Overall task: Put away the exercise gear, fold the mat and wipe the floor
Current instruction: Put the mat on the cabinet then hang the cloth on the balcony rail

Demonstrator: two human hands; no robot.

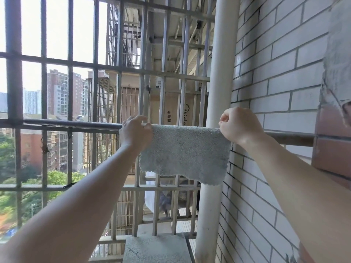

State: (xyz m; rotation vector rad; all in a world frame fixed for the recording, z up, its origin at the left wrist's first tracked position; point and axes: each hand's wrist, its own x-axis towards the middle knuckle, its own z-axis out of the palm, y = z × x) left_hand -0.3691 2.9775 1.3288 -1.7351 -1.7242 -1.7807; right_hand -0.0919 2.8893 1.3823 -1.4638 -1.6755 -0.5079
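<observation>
Both bare arms reach out toward the balcony's grey metal security grille (70,63). Between the hands hangs a pale grey-blue fluffy terry cloth (184,154), draped over a dark round horizontal metal rail (76,123) that runs across the grille to the wall. The cloth's top edge lies along the rail and the rest of it hangs down freely, its lower hem ragged and uneven, lower on the right side.

The left hand (135,130) is clenched on the cloth's upper left corner, its grip pinching the fabric right at the rail. The right hand (238,125) is clenched on the upper right corner, knuckles up, its grip pinching the fabric where it meets the rail. The cloth is stretched fairly flat between the two.

Just behind the cloth's right part stands a white upright round drainpipe (220,73), close beside the pale grey brick-tiled wall (275,82) on the right. Below, a grey speckled concrete ledge (155,249) sits at the foot of the grille.

Beyond the bars, on the neighbouring balcony, stands a brown cardboard box (171,111) with printed lettering; it looks shut, so I cannot tell what it holds. Farther off are red-brown apartment blocks (58,92) and green trees (7,158).
</observation>
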